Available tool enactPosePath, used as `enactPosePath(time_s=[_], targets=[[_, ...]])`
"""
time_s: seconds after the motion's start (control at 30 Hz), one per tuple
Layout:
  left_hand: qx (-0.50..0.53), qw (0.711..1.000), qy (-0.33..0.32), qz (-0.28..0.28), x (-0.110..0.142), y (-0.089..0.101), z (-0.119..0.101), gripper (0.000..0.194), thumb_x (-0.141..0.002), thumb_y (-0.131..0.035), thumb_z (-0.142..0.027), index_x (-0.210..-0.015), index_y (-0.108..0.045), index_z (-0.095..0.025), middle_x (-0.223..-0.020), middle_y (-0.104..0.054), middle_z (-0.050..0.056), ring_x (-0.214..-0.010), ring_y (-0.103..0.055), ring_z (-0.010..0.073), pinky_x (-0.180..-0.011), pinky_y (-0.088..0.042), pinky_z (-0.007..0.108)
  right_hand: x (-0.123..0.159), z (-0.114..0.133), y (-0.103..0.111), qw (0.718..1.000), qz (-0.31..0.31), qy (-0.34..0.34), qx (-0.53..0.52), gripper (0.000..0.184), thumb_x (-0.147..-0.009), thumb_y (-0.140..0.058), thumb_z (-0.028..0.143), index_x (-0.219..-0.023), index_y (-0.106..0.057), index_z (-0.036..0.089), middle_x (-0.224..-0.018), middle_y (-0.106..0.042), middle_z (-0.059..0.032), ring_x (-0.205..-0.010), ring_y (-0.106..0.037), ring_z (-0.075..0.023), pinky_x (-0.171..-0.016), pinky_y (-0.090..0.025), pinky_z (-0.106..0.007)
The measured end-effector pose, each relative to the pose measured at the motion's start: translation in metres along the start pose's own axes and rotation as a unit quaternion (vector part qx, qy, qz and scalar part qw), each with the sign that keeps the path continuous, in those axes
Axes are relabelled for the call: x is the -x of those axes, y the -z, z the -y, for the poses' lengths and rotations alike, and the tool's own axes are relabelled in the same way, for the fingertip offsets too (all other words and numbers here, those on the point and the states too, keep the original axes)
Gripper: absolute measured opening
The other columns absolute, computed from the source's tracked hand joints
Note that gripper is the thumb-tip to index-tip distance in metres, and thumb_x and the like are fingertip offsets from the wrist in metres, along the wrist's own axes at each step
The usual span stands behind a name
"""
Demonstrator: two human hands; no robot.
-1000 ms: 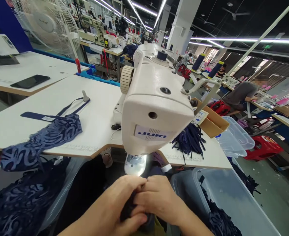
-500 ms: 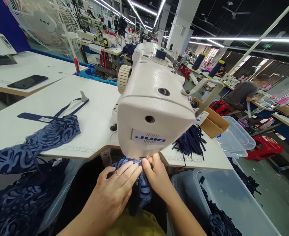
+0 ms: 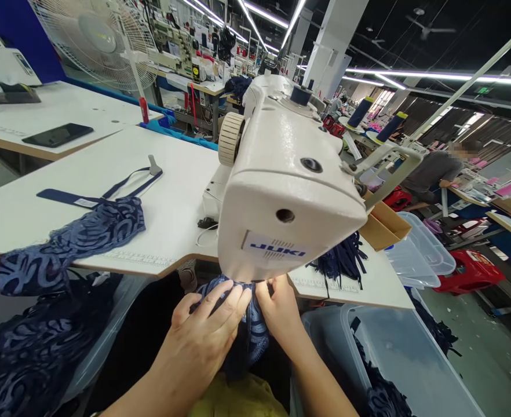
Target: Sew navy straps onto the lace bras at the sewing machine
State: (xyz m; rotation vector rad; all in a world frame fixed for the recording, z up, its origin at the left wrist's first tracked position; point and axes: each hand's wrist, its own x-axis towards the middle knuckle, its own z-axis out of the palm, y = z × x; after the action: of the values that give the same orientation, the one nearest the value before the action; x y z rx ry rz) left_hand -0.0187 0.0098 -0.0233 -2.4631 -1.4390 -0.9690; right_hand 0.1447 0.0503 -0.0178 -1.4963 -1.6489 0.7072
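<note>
A blue patterned bra hangs under the head of a white sewing machine, its upper edge at the needle area. My left hand rests on it from the left, fingers bent over the fabric and the thumb out to the side. On the right, my right hand pinches the fabric edge between thumb and fingers, close below the machine head. The needle and presser foot are hidden behind the head. A matching bra with a navy strap lies on the table to the left.
Clear plastic bins with navy garments stand below the table on both sides. Navy straps and a cardboard box lie to the right. A phone and a fan are at left. A person sits further right.
The whole view has shifted slightly to the right and down. My left fingers have bent and spread a little more on the fabric. My right hand keeps its pinch beside the machine head.
</note>
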Motion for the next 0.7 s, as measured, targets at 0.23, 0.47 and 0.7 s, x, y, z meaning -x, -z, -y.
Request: enactPosePath(time_s=[0.23,0.47,0.7], targets=[[0.012,1.000,0.000,0.008,0.000,0.001,0.000,0.037,-0.098,-0.037,-0.025,-0.132,-0.050,-0.032,-0.124,-0.066,-0.006,-0.114,-0.057,0.0192,-0.093,-0.027,0.038,0.001,-0.002,-0.001,1.000,-0.001,-0.001,-0.010,0.002,-0.088,-0.046,0.024,-0.086,-0.045,0.023,-0.070,-0.059,0.0038,-0.066,-0.058,-0.0157,-0.064,-0.040,-0.027],[0.011,1.000,0.002,0.000,-0.006,0.007,-0.003,0.034,-0.099,-0.035,-0.026,-0.127,-0.054,-0.033,-0.121,-0.068,-0.007,-0.109,-0.060,0.0170,-0.089,-0.029,0.037,0.001,-0.008,0.007,0.999,0.036,0.007,-0.021,0.012,-0.092,-0.048,0.032,-0.087,-0.049,0.022,-0.075,-0.062,0.0026,-0.070,-0.059,-0.0154,-0.066,-0.042,-0.026],[-0.017,0.999,-0.018,-0.030,-0.007,0.006,0.000,0.031,-0.098,-0.038,-0.026,-0.121,-0.060,-0.027,-0.115,-0.070,-0.005,-0.106,-0.060,0.0179,-0.088,-0.031,0.038,0.003,-0.030,0.040,0.991,0.092,0.076,0.056,0.019,-0.095,-0.050,0.033,-0.084,-0.059,0.021,-0.081,-0.062,-0.0006,-0.079,-0.058,-0.0156,-0.072,-0.042,-0.025]])
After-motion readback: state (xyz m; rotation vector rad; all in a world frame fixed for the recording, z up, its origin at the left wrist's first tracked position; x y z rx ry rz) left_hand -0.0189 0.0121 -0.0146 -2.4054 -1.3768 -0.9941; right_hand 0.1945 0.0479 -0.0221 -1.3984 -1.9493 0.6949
